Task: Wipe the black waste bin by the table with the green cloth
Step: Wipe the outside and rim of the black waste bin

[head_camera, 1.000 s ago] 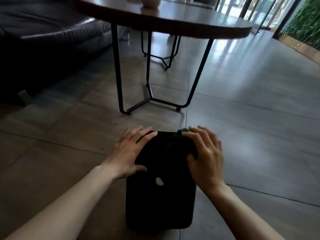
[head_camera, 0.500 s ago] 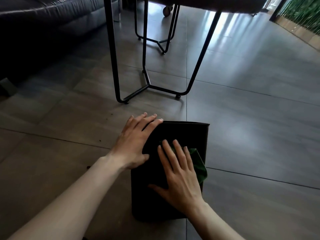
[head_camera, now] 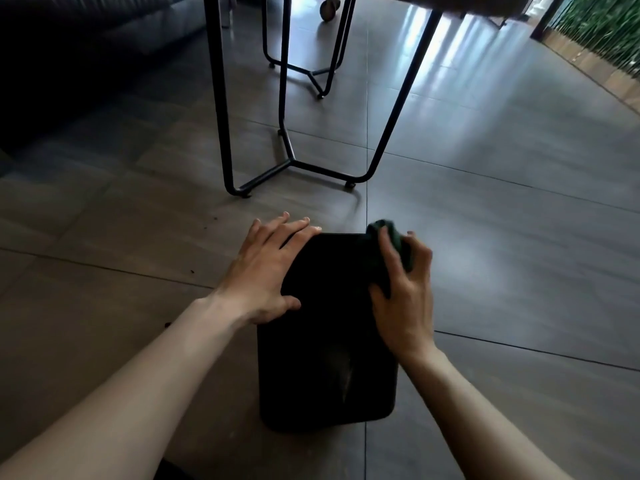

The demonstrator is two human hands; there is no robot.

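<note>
Since half a second ago, the right hand [head_camera: 403, 292] has moved from the middle of the black waste bin [head_camera: 327, 344] to its far right corner, taking the green cloth [head_camera: 393, 244] with it. Now the cloth is bunched at that corner, and the fingers are closed around it, pressing it on the bin's edge. Part of the cloth shows above the fingers. The left hand [head_camera: 268, 271] stays on the far left side of the bin, flat, with fingers spread and holding nothing, the thumb on the dark top face. The bin lies on the tiled floor [head_camera: 502, 237], just in front of the black metal table legs [head_camera: 287, 168], not touching them. Left of the bin, farther back, a dark sofa [head_camera: 86, 57] is seen.
</note>
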